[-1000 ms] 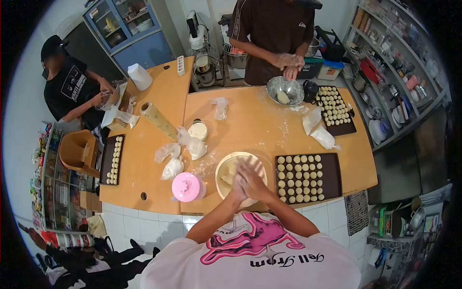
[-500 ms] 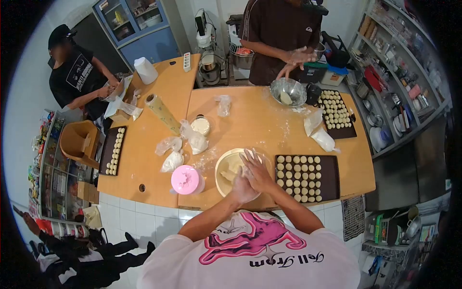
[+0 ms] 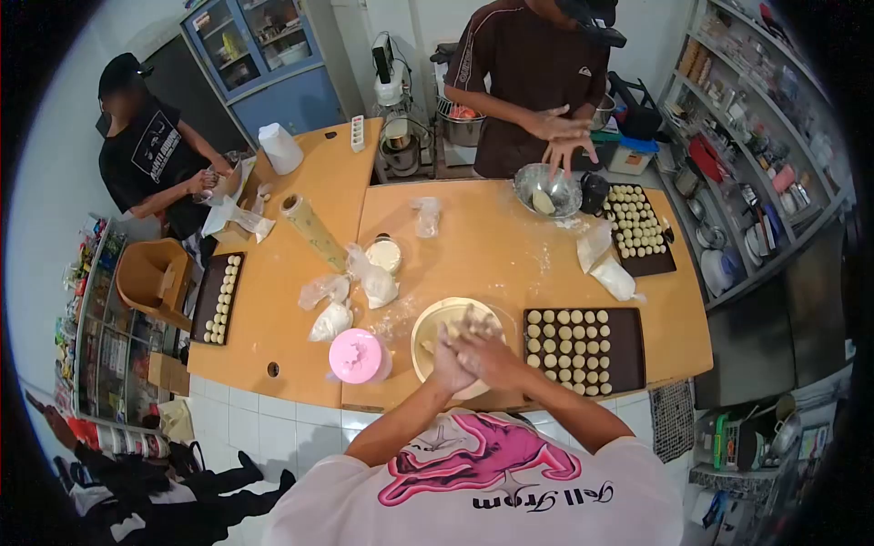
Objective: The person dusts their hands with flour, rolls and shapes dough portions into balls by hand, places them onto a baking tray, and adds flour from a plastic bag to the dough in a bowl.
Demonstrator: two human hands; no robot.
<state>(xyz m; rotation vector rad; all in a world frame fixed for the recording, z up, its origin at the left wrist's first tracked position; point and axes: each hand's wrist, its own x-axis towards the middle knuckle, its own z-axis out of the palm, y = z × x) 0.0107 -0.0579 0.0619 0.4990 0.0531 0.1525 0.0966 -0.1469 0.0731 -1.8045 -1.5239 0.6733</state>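
Over a cream bowl (image 3: pixel 421 332) my left hand (image 3: pixel 449 362) and my right hand (image 3: pixel 489 355) are pressed together, palm against palm. Whether anything lies between the palms is hidden. Pale dough (image 3: pixel 430 344) shows inside the bowl, partly covered by my hands. Right of the bowl sits a dark tray (image 3: pixel 625 350) with rows of round dough balls (image 3: pixel 564 346). A pink-lidded container (image 3: pixel 358 356) stands just left of the bowl.
Bags of white powder (image 3: pixel 331 320), a film roll (image 3: pixel 314 232) and a white tub (image 3: pixel 384 255) are at left. Across the table a person (image 3: pixel 537 82) works over a metal bowl (image 3: pixel 548 193). Another person (image 3: pixel 155 155) stands at far left. A second tray (image 3: pixel 648 259) lies back right.
My hands have shifted against each other over the bowl, staying together. The view has tilted slightly. The person across the table has moved their hands above the metal bowl.
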